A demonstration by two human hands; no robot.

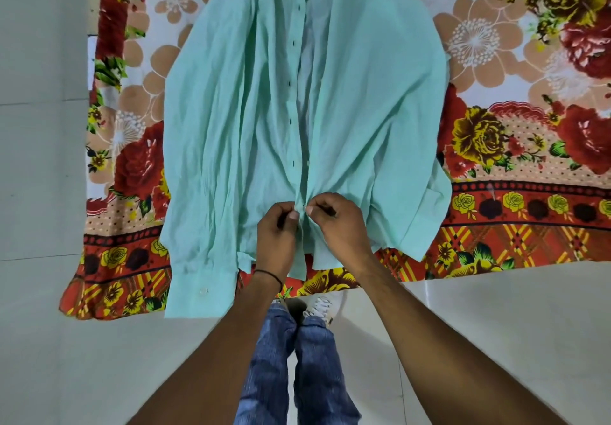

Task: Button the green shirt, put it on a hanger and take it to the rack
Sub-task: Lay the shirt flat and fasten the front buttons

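Note:
A pale green shirt lies flat, front up, on a flowered bedsheet, its collar away from me. The front stands open above my hands, with a row of dark buttonholes along the left placket. My left hand pinches the left placket near the hem. My right hand pinches the right placket against it, fingertips meeting at a small button. Both sleeves lie along the shirt's sides, cuffs toward me. No hanger or rack is in view.
The bedsheet's near edge hangs over the bed in front of my legs and white shoes. Pale tiled floor spreads to the left, right and below.

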